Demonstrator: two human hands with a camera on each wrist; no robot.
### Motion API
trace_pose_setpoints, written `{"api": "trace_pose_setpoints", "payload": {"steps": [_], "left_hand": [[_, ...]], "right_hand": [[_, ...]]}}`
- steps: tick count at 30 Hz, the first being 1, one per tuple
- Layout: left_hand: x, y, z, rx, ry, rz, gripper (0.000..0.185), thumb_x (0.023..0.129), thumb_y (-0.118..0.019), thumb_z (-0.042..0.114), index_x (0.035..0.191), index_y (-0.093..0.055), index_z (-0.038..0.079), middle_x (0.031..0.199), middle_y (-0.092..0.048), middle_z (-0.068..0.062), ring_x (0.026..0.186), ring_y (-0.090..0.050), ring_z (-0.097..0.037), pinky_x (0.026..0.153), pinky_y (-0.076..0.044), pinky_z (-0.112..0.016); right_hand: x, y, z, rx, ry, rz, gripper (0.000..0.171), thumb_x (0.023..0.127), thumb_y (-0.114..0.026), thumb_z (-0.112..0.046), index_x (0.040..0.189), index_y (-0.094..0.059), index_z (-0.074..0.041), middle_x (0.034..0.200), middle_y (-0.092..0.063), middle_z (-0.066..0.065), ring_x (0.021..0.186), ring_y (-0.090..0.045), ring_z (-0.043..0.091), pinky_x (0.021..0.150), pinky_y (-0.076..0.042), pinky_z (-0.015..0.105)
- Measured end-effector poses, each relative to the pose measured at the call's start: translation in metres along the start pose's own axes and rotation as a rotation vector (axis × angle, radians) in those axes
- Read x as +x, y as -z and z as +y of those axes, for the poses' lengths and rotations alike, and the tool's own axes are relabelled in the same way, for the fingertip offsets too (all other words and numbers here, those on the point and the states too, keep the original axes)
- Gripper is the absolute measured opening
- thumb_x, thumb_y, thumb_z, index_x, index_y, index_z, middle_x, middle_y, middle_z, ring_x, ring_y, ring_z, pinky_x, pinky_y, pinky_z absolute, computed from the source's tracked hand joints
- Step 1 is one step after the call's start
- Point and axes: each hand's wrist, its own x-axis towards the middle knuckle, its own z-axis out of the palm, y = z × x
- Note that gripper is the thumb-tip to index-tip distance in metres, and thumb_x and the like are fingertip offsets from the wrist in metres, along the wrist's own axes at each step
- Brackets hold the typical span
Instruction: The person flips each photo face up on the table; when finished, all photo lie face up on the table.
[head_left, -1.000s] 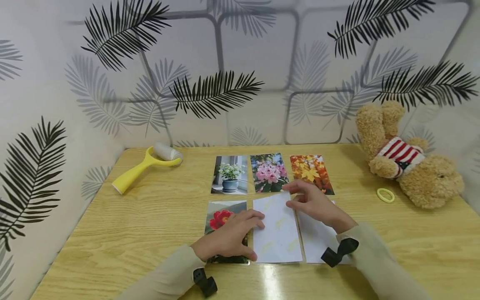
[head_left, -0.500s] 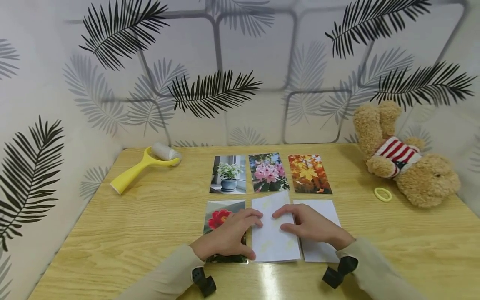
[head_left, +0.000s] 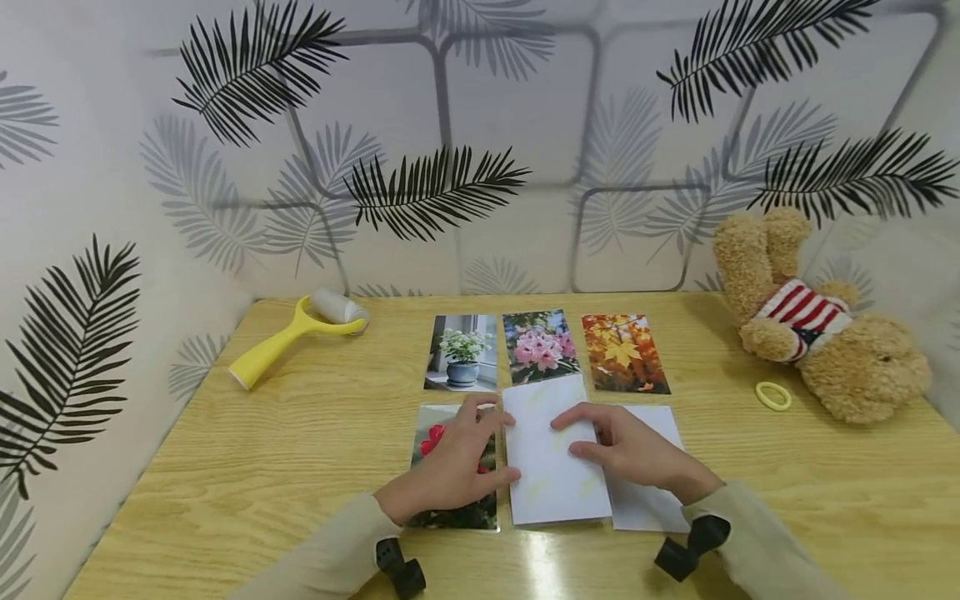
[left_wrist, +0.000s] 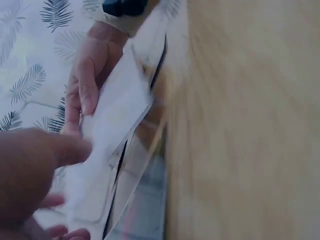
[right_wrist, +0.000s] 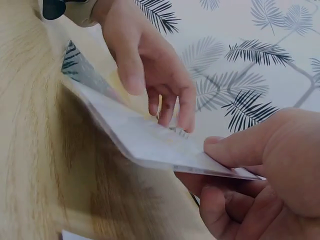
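Note:
A photo print lies white back up (head_left: pixel 551 492) in the middle of the front row. My right hand (head_left: pixel 637 450) pinches its right side, thumb on top and fingers underneath, as the right wrist view shows. There the print (right_wrist: pixel 145 135) is tilted, its right part raised off the wood. At the print's left edge is my left hand (head_left: pixel 461 458), fingers spread and loosely bent, above a red flower photo (head_left: pixel 431 437) that it partly hides. In the right wrist view the left fingers (right_wrist: pixel 187 107) hang over the print without gripping it.
Another white-backed print (head_left: pixel 648 508) lies under my right hand. Behind are a potted plant photo (head_left: pixel 459 350), a pink flower photo (head_left: pixel 542 346) and an autumn leaf photo (head_left: pixel 625 354). A yellow-handled lint roller (head_left: pixel 273 346), a teddy bear (head_left: pixel 813 317) and a yellow ring (head_left: pixel 772 396) lie further out.
My right hand has come down from the print's far right corner to its right side and now pinches it. The print has shifted slightly; my left fingers have drawn back to its left edge.

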Motion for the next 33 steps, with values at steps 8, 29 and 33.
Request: {"api": "trace_pose_setpoints", "payload": {"steps": [8, 29, 33], "left_hand": [[0.007, -0.007, 0.017, -0.799, 0.428, 0.140, 0.056, 0.089, -0.060, 0.015, 0.138, -0.037, 0.004, 0.117, -0.062, -0.018, 0.083, -0.067, -0.018, 0.074, -0.054, -0.033], [0.000, -0.001, 0.023, -0.982, 0.388, 0.161, 0.057, 0.088, -0.059, 0.011, 0.141, -0.037, 0.013, 0.115, -0.062, -0.020, 0.066, -0.065, -0.014, 0.055, -0.054, -0.030], [0.000, 0.000, 0.024, -0.998, 0.355, 0.150, 0.057, 0.088, -0.060, 0.016, 0.140, -0.038, 0.015, 0.114, -0.062, -0.020, 0.068, -0.066, -0.015, 0.056, -0.054, -0.033]], "right_hand": [[-0.001, 0.000, -0.003, 0.072, 0.038, 0.040, 0.030, 0.092, -0.056, -0.019, 0.121, -0.056, -0.013, 0.105, -0.052, 0.013, 0.054, -0.035, 0.007, 0.050, -0.035, 0.023], [-0.003, -0.017, -0.007, -0.228, 0.118, 0.111, 0.046, 0.083, -0.067, -0.012, 0.126, -0.054, -0.018, 0.099, -0.039, 0.012, 0.083, -0.033, 0.020, 0.061, -0.033, 0.021], [-0.004, -0.020, -0.011, -0.171, 0.162, 0.038, 0.043, 0.087, -0.063, -0.012, 0.128, -0.050, -0.012, 0.107, -0.048, 0.012, 0.089, -0.047, 0.019, 0.066, -0.043, 0.022]]}}
